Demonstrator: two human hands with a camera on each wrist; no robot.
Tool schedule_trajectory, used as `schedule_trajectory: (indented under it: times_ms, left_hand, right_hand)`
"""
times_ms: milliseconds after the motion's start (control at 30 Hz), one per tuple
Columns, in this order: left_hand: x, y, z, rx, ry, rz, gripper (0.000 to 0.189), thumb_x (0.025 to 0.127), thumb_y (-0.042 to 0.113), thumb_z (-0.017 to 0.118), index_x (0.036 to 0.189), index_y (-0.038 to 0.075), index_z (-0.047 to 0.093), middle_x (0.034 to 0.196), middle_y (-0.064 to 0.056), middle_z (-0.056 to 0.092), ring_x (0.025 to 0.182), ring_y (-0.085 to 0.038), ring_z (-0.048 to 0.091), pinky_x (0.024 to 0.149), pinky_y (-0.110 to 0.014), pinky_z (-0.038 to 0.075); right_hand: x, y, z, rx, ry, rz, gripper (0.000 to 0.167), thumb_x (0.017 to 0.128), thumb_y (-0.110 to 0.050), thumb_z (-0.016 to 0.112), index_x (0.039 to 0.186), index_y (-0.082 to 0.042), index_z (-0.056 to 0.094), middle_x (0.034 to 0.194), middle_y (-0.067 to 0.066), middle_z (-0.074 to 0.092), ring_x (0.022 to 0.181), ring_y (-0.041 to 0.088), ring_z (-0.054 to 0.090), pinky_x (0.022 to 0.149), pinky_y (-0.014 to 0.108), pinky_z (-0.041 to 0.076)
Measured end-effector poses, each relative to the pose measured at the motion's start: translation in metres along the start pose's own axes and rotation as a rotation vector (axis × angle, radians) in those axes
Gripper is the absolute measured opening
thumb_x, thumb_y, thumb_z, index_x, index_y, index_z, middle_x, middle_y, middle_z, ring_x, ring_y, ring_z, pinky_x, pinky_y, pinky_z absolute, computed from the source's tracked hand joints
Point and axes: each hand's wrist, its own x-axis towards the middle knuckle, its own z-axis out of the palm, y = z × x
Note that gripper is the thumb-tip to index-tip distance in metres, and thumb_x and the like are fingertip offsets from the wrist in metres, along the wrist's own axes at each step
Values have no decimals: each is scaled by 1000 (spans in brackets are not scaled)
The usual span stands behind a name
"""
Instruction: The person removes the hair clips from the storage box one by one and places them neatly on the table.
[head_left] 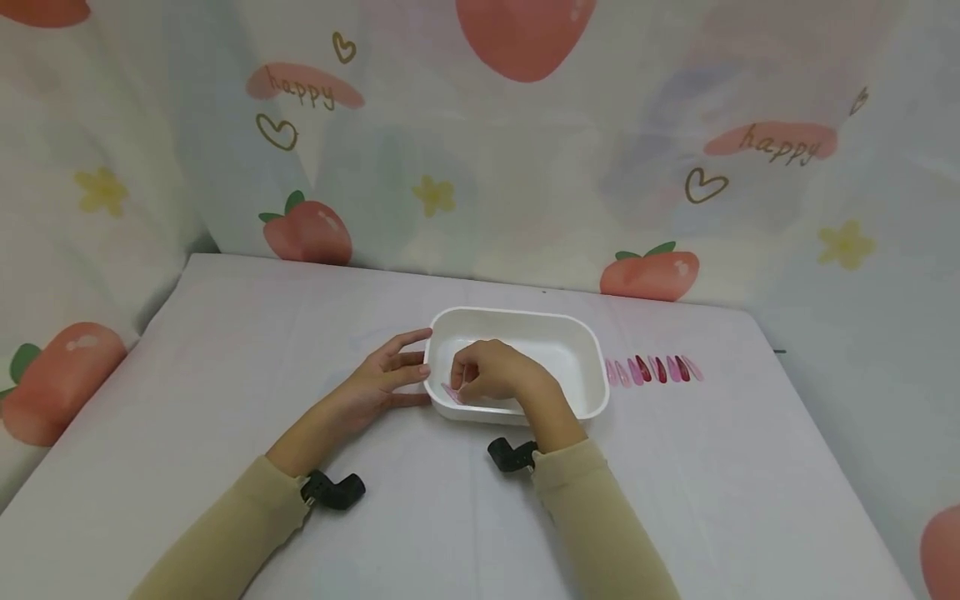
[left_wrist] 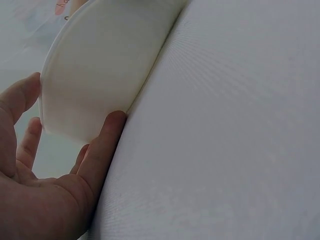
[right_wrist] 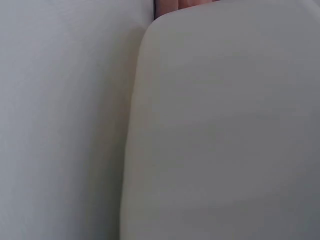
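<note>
A white plastic basin (head_left: 525,321) sits on the table, its left end beside my left hand (head_left: 375,379). The fingers of that hand are spread and fairly straight, with the tips against the rim and outer wall; the left wrist view shows one fingertip (left_wrist: 116,117) low by the base. My right hand (head_left: 491,371) reaches down inside the basin at its left end. Its fingers are curled, and thumb and forefinger pinch at a pink snap hair clip (head_left: 450,392), partly hidden by the fingers. In the right wrist view the basin's outer wall (right_wrist: 215,125) fills most of the picture.
Right of the basin, several pink and red hair clips (head_left: 660,369) lie side by side in a row. A white cloth (head_left: 420,517) covers the table. Behind it hangs a curtain (head_left: 510,192) printed with peaches, hearts and flowers.
</note>
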Motion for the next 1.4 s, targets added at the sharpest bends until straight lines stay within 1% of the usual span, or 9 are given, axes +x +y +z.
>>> schedule_trajectory:
  times_ms: [200, 333, 500, 600, 833, 1000, 1133, 1233, 1400]
  left_hand:
    - [1, 0, -1, 10, 2, -2, 62, 99, 8, 60, 154, 23, 34, 151, -20, 37, 132, -39, 47, 97, -53, 53]
    - [0, 0, 0, 13, 3, -7, 62, 99, 9, 60, 154, 24, 34, 152, -20, 36, 133, -38, 47, 97, -53, 53]
    - [0, 0, 1, 9, 1, -3, 61, 99, 9, 60, 153, 25, 36, 151, -20, 37, 131, -38, 49, 97, -53, 53]
    - [1, -1, 1, 9, -4, -2, 61, 99, 8, 60, 153, 26, 36, 151, -19, 38, 130, -37, 50, 97, -53, 54]
    - [2, 0, 3, 4, 9, -7, 60, 99, 7, 60, 152, 26, 38, 150, -19, 39, 128, -37, 51, 96, -52, 54]
    - [3, 1, 5, 51, -45, 20, 59, 101, 7, 56, 152, 29, 38, 151, -20, 38, 131, -38, 49, 97, -53, 53]
    - [2, 2, 7, 126, -89, 68, 49, 102, 6, 52, 149, 15, 44, 150, -20, 38, 130, -38, 49, 97, -50, 54]
    - [1, 2, 7, 170, -63, 81, 39, 100, 9, 56, 138, 5, 50, 145, -18, 43, 125, -34, 53, 95, -45, 56]
    - [-2, 1, 5, 216, -9, 79, 33, 95, 19, 69, 123, 10, 54, 136, -14, 47, 118, -28, 58, 91, -41, 58]
  right_hand:
    - [-1, -3, 0, 19, -12, -5, 26, 84, -6, 72, 102, -25, 72, 84, 1, 61, 76, 15, 54, 69, 28, 45]
    - [-1, -4, 0, -27, 14, -2, 21, 86, -10, 69, 98, -27, 72, 85, -1, 62, 78, 15, 55, 70, 28, 46]
    - [-2, -8, 2, -50, 71, 52, 18, 77, -11, 77, 89, -23, 69, 80, -2, 63, 73, 15, 56, 66, 29, 47]
    - [-2, -9, 3, -23, 65, 81, 25, 75, -4, 71, 91, -22, 68, 78, -2, 63, 70, 15, 56, 63, 29, 46]
    - [-1, -2, -4, 28, 66, 19, 28, 77, 0, 65, 97, -19, 72, 82, 0, 64, 73, 14, 56, 65, 26, 47]
    - [-8, 10, -13, 226, 130, -29, 24, 84, -2, 65, 106, -11, 68, 90, 2, 64, 71, 17, 60, 64, 29, 53]
    - [-20, 21, -22, 378, 180, -52, 33, 89, -6, 67, 122, -9, 64, 98, 7, 64, 72, 23, 65, 65, 34, 58]
    - [-33, 31, -34, 451, 231, -72, 36, 91, -8, 68, 127, -7, 63, 100, 10, 64, 80, 28, 67, 69, 36, 61]
    - [-61, 47, -55, 612, 393, -82, 33, 94, -11, 68, 126, -5, 63, 104, 13, 62, 93, 37, 66, 75, 32, 61]
